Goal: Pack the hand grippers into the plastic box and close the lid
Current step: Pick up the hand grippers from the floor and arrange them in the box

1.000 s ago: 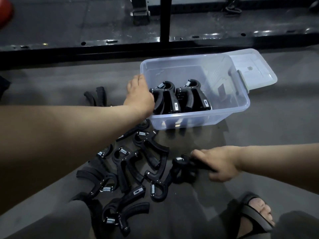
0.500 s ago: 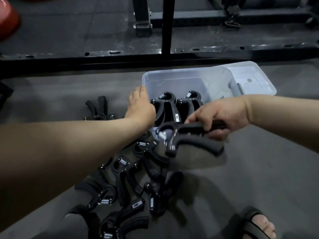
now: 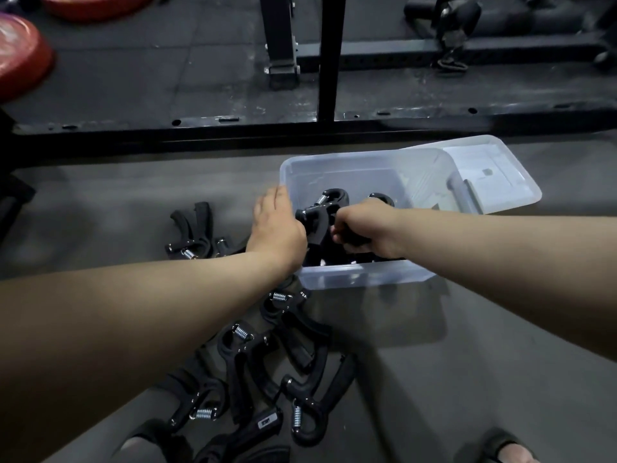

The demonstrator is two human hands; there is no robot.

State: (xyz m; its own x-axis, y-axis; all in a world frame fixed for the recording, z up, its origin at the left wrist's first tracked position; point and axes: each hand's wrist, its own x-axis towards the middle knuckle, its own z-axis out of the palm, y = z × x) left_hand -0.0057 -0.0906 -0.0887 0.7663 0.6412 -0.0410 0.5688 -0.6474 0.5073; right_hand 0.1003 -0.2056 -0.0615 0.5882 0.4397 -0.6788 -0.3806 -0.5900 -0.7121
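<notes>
A clear plastic box [image 3: 367,279] stands on the grey floor with black hand grippers standing inside it. My right hand [image 3: 367,227] is inside the box, shut on a black hand gripper [image 3: 315,217] held by its handle. My left hand [image 3: 275,228] rests on the box's left wall with its fingers over the rim. The box's lid [image 3: 494,177] lies under the box's right end. Several more hand grippers [image 3: 277,362] lie in a loose pile on the floor in front of the box, and others [image 3: 193,228] lie to its left.
A black metal rack base [image 3: 300,128] runs across the floor just behind the box, with an upright post [image 3: 329,55]. Red weight plates [image 3: 20,58] sit at the far left. My sandalled foot [image 3: 504,449] is at the bottom right.
My right hand picked a hand gripper off the floor pile, carried it up and left, and now holds it inside the box. My left hand stayed on the box's left wall.
</notes>
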